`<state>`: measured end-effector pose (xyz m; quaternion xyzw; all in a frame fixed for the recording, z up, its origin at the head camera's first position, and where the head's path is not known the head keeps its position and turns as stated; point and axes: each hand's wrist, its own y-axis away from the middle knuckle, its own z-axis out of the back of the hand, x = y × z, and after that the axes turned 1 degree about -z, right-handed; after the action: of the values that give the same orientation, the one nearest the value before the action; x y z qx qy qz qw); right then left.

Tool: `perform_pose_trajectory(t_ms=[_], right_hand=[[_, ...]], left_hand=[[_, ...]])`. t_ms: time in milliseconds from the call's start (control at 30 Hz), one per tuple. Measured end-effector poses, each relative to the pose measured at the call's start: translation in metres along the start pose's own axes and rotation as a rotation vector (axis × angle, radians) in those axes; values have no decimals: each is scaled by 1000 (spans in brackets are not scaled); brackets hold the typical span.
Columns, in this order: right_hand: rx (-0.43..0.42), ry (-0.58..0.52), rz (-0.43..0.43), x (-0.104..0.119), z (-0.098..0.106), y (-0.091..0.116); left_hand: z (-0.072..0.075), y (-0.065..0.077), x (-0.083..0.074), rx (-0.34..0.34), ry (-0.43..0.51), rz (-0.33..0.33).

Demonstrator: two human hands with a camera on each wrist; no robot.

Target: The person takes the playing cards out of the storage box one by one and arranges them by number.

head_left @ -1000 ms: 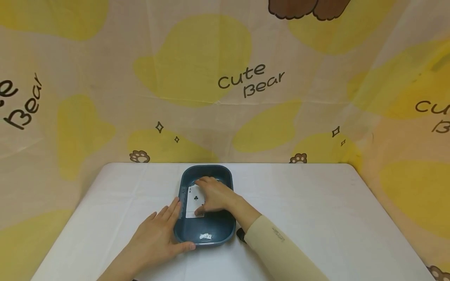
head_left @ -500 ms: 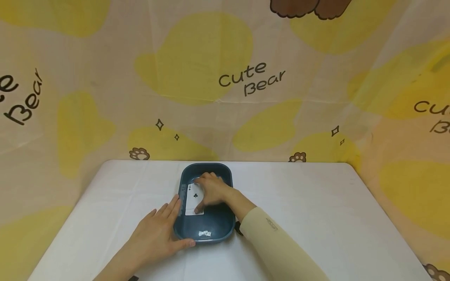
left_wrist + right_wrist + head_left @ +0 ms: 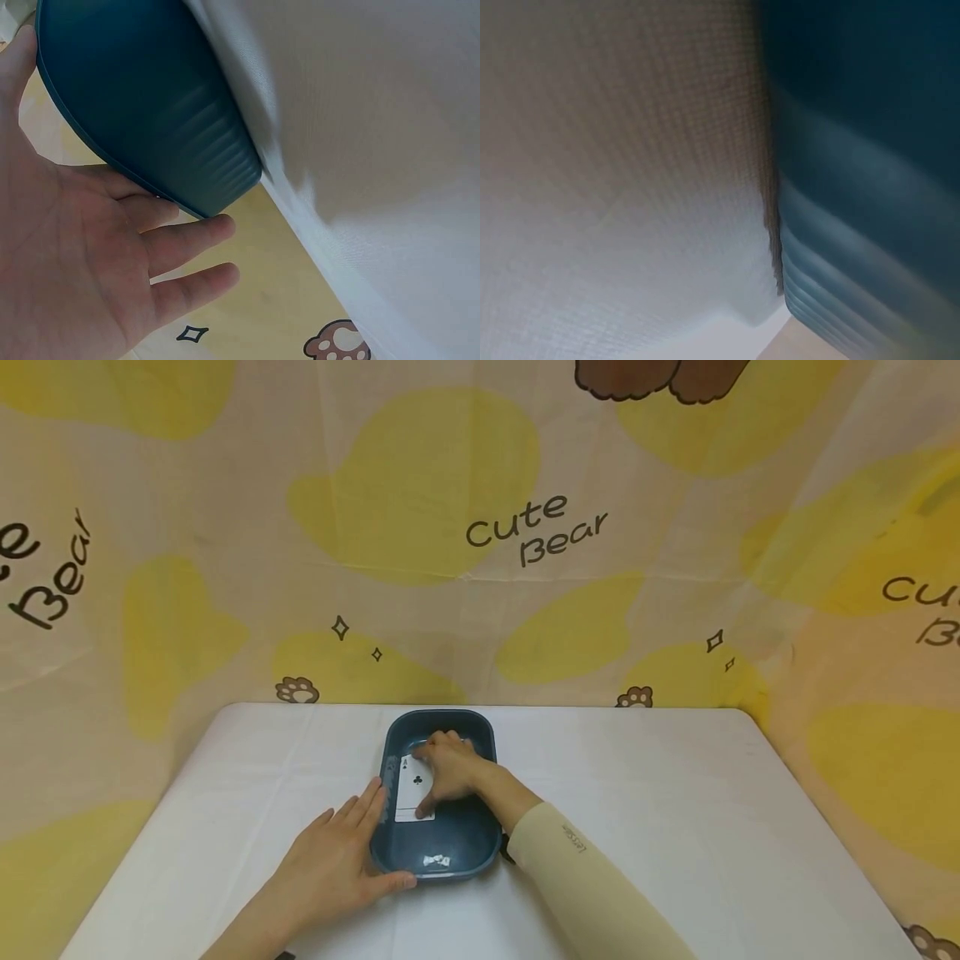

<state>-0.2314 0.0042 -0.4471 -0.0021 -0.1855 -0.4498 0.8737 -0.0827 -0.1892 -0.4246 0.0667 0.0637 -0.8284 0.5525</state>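
In the head view, a white playing card [image 3: 413, 787], an ace of clubs, lies face up inside a dark blue oblong tray [image 3: 442, 843]. My right hand [image 3: 452, 772] reaches into the tray and grips the card, thumb at its near end and fingers at its far end; the hand covers the card's right part. Whether more cards lie under it I cannot tell. My left hand [image 3: 330, 868] rests against the tray's left side, thumb at the near-left corner. In the left wrist view its fingers [image 3: 187, 244] stretch out along the tray's rim [image 3: 112, 161].
The tray stands on a white table [image 3: 637, 802]. A patterned cloth [image 3: 405, 485] hangs behind and at the sides. A small black object [image 3: 507, 848] shows partly beside the tray, under the right forearm. The right wrist view holds only tray wall [image 3: 855, 187] and white cloth [image 3: 615, 225].
My right forearm has shifted slightly forward and left. The hand's hold at the card and the left hand at the tray look much the same.
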Motion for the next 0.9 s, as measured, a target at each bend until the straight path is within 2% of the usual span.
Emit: perform_pose_trajectory(t_ms=[433,667,900], right_hand=[[-16,-5,10,0,3,2],[-16,-86,-1,-2,3,0],[-11,-133,15,-2,11,3]], left_hand=[[-2,-1,0,2,2,12],[-1,-2,0,28,22,23],[-1,-2,0,34,10,29]])
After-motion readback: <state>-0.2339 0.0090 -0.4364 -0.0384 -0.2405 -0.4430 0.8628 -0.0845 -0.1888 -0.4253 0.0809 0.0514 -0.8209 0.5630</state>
